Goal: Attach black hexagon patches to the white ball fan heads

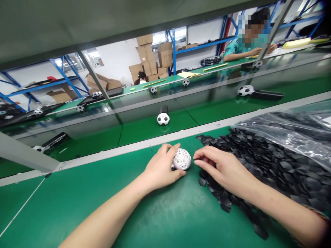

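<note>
Your bare left hand [160, 169] and bare right hand [230, 169] have slender, rounded fingers [209, 152]. Your uncovered left forearm [111, 210] and right forearm [280, 205] are smooth, widening away from the wrists. A thin, brownish, braided-looking band [317, 211] borders the right one; whether you wear it is unclear.

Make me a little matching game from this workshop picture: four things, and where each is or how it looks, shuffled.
Things:
1. Cardboard boxes
2. White ball
3. Plastic bag
4. Black pieces

Places and looks:
A. Heaped beside the right hand
B. See-through and wrinkled
C. Held in the left hand
D. Stacked near the white wall

Pairs: 1-D, 2-C, 3-B, 4-A
</note>
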`<action>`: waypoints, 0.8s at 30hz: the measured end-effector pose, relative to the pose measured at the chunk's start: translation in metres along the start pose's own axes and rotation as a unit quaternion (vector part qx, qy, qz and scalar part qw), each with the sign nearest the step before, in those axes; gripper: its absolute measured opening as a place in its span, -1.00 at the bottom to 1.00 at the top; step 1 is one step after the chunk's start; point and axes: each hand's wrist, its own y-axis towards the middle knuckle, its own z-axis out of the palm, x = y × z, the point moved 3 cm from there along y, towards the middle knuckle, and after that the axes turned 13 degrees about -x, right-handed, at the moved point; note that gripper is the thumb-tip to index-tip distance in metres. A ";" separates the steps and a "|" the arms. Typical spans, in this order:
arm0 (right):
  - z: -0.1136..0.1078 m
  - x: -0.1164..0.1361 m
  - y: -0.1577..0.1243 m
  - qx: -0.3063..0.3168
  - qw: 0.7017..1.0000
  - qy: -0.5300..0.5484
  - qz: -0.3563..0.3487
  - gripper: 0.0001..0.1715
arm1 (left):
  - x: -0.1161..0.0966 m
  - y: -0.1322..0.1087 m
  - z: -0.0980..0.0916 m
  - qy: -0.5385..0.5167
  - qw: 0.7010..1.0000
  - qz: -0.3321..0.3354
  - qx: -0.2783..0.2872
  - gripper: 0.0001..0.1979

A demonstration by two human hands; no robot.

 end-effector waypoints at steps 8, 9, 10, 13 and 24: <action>0.010 0.004 -0.005 0.038 0.997 0.065 0.030 -0.84 | -0.001 0.001 0.000 -0.017 1.000 -0.003 -0.003 -0.24; 0.011 0.006 -0.005 0.035 0.996 0.073 0.028 -0.84 | -0.002 0.001 0.000 -0.022 1.000 -0.003 -0.002 -0.25; 0.012 0.007 -0.005 0.033 0.996 0.080 0.028 -0.83 | -0.002 0.001 0.000 -0.027 1.000 -0.002 -0.001 -0.25; 0.013 0.007 -0.005 0.031 0.995 0.088 0.032 -0.84 | -0.004 0.000 0.002 -0.036 0.999 -0.004 0.002 -0.26; 0.018 0.002 -0.005 0.006 0.993 0.102 0.051 -0.85 | -0.004 0.001 0.000 -0.038 0.999 -0.007 -0.004 -0.33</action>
